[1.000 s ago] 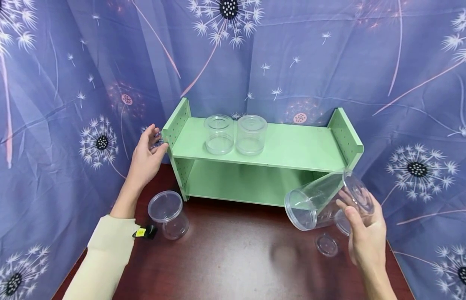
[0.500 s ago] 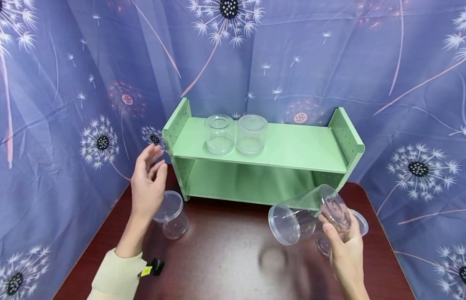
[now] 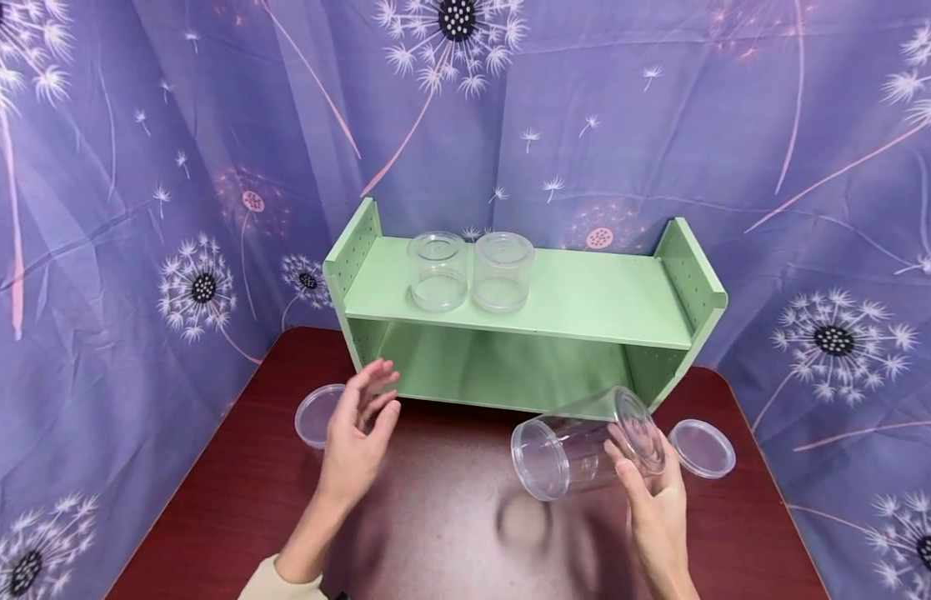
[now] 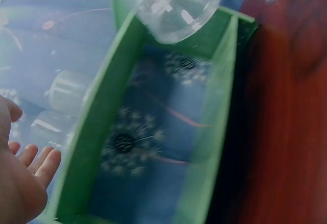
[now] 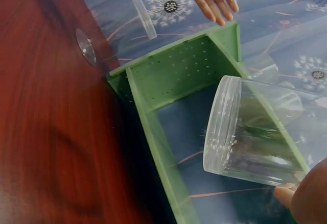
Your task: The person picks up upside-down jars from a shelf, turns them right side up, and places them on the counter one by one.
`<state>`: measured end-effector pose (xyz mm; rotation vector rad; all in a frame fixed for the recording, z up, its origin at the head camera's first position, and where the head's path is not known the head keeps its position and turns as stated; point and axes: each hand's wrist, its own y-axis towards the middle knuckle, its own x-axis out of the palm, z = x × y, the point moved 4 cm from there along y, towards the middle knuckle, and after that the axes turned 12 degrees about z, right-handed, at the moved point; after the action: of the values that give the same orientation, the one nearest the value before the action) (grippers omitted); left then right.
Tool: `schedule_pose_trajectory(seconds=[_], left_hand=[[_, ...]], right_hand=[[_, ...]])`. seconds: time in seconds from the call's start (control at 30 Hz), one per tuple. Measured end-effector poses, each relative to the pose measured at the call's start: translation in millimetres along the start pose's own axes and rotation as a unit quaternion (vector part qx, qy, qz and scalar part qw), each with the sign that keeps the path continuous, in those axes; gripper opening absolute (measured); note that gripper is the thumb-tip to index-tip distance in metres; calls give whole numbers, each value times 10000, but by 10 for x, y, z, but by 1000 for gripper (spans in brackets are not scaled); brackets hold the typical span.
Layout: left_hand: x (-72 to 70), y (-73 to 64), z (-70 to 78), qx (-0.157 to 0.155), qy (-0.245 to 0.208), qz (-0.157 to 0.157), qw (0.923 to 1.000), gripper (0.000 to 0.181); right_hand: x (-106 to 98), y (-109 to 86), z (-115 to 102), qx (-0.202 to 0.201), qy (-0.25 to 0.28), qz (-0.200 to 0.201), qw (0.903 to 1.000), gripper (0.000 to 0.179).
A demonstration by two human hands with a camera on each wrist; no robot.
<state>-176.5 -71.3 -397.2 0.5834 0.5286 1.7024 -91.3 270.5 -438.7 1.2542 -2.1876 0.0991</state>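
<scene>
My right hand (image 3: 653, 508) holds a clear plastic jar (image 3: 585, 454) by its base end. The jar is tilted on its side above the table, its lidded end (image 3: 540, 460) pointing left. In the right wrist view the ribbed lid (image 5: 219, 127) faces the shelf. My left hand (image 3: 360, 442) hovers to the left of the held jar, fingers spread and loosely bent, nothing in them. Partly behind it stands another clear jar (image 3: 317, 415) on the table. Two more lidded jars, a left one (image 3: 438, 279) and a right one (image 3: 503, 279), stand side by side on the green shelf's top board (image 3: 600, 292).
The green two-level shelf (image 3: 690, 279) stands at the back of the dark red table (image 3: 240, 492). Right of my right hand is another clear round lid (image 3: 703, 448). A blue curtain (image 3: 630, 125) with dandelion prints surrounds the table.
My left hand has left the shelf's left end and come down and to the right. My right hand has carried the jar left and slightly down.
</scene>
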Motion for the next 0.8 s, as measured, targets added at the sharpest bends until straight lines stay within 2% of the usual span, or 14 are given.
schedule_pose_trajectory(seconds=[0.17, 0.3, 0.5, 0.8], left_hand=[[94, -222, -153, -423, 19, -230, 9988, 57], [152, -363, -266, -585, 21, -410, 9974, 57], [243, -572, -435, -849, -214, -858, 9925, 60], [401, -808, -630, -1222, -742, -1574, 9771, 66]], right_hand=[[16, -33, 86, -171, 657, -356, 9971, 52], [30, -51, 154, -225, 1000, -550, 9932, 51], [61, -104, 251, -128, 1006, -643, 9928, 50], [137, -151, 334, 202, 858, -609, 9942, 51]])
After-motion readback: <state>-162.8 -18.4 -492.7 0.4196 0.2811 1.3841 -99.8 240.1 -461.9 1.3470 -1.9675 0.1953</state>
